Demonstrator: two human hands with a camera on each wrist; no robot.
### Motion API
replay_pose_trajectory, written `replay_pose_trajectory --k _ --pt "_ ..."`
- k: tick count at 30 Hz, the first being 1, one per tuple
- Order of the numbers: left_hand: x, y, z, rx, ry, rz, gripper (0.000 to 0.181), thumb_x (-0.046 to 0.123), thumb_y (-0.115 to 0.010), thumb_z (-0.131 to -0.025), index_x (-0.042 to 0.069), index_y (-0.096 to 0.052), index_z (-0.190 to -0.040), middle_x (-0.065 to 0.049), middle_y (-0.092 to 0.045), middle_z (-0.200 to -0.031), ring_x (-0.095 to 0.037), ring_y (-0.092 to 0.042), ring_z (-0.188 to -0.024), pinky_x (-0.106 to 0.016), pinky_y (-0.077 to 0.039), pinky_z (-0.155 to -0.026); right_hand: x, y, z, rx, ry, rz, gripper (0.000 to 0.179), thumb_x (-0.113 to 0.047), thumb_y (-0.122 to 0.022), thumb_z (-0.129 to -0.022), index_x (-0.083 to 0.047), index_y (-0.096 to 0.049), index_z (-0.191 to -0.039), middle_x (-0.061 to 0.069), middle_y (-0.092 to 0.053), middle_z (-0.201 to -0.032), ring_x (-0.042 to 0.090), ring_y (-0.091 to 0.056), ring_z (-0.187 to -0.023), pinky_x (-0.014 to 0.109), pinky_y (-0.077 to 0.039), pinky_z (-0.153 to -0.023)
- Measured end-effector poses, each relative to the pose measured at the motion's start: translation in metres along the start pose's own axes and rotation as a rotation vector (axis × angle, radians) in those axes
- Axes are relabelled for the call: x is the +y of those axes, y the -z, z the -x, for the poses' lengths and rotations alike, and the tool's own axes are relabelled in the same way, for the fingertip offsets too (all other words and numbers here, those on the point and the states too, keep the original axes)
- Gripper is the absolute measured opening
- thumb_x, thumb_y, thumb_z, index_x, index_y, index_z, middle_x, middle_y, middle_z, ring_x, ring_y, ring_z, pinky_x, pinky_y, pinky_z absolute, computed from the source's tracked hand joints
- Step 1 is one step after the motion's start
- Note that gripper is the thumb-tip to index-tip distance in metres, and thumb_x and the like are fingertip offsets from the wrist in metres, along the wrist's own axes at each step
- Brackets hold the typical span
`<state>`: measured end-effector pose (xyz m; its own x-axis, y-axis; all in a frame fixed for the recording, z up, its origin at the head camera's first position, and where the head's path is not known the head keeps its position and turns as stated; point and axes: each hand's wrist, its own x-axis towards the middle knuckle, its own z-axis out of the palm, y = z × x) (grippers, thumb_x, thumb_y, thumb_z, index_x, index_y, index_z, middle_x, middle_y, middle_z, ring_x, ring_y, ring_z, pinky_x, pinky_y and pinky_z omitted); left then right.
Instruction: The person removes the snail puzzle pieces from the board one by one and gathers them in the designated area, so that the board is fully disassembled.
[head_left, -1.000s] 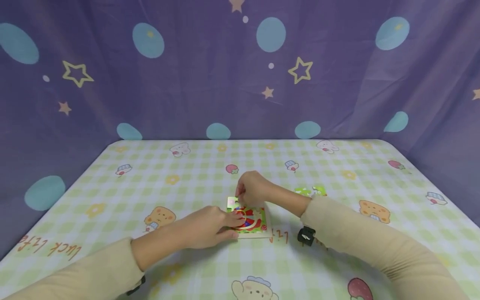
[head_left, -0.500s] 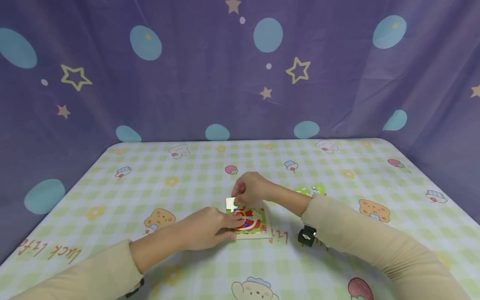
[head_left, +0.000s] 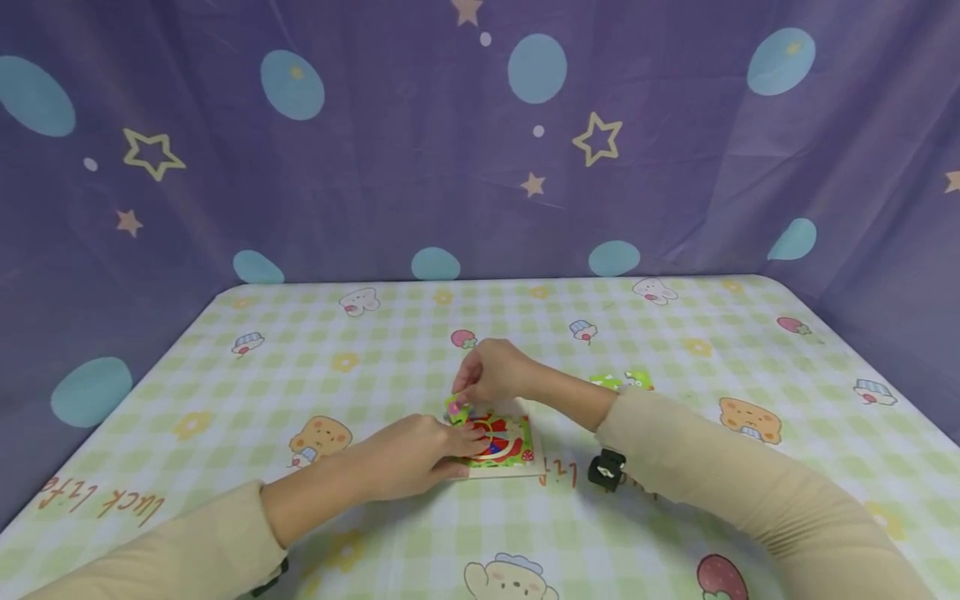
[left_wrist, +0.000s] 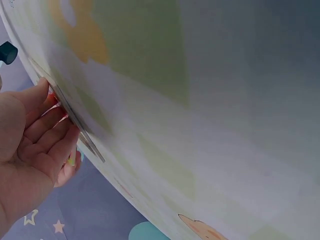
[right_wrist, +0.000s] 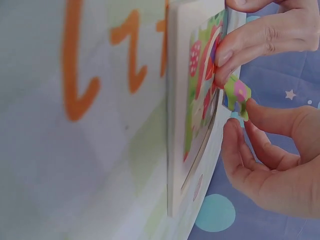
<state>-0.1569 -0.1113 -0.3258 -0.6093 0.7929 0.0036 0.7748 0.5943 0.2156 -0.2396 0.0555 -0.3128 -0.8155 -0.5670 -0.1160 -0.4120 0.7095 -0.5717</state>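
Note:
A small wooden jigsaw puzzle (head_left: 516,448) with a red, green and white picture lies in a pale frame (right_wrist: 176,115) on the table. My left hand (head_left: 412,457) rests on its left side, fingers laid over the picture and thumb at the near edge. Above the puzzle's far left corner, my right hand (head_left: 497,372) pinches a green jigsaw piece (right_wrist: 236,94) with a pink flower on it. In the right wrist view this piece is tilted, raised off the frame beside the left fingertips. The frame's far strip shows bare, pale wood. My left hand hides part of the picture.
Green jigsaw pieces (head_left: 637,381) lie on the checked tablecloth (head_left: 390,333), just beyond the right forearm. A purple curtain (head_left: 450,167) with stars and blue spots stands behind the table.
The piece at the far left corner, flat and glinting earlier, is now lifted and tilted in my right fingers. My right hand has shifted slightly left; my left hand has hardly moved.

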Motion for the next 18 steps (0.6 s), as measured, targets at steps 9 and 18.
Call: replay_pose_trajectory --k 9,18 --pt "-0.001 -0.002 0.000 0.000 -0.001 0.008 0.034 0.023 -0.065 -0.091 0.012 -0.066 -0.123 -0.004 -0.065 -0.128 -0.021 -0.064 -0.117 -0.034 -0.056 -0.094 -0.004 -0.001 0.001 -0.004 -0.030 -0.053 0.003 -0.013 -0.077 -0.081 -0.011 -0.077 -0.082 0.001 -0.077 -0.080 0.001 -0.064 -0.067 0.011 -0.048 -0.063" --pt "-0.001 -0.001 0.000 -0.010 0.023 0.020 0.034 0.024 -0.065 -0.091 0.013 -0.066 -0.123 -0.003 -0.063 -0.130 -0.021 -0.064 -0.116 -0.035 -0.056 -0.094 0.007 -0.003 0.002 0.036 -0.056 -0.149 0.006 -0.011 -0.078 -0.080 -0.010 -0.077 -0.086 0.003 -0.076 -0.080 0.001 -0.065 -0.066 0.013 -0.051 -0.067"
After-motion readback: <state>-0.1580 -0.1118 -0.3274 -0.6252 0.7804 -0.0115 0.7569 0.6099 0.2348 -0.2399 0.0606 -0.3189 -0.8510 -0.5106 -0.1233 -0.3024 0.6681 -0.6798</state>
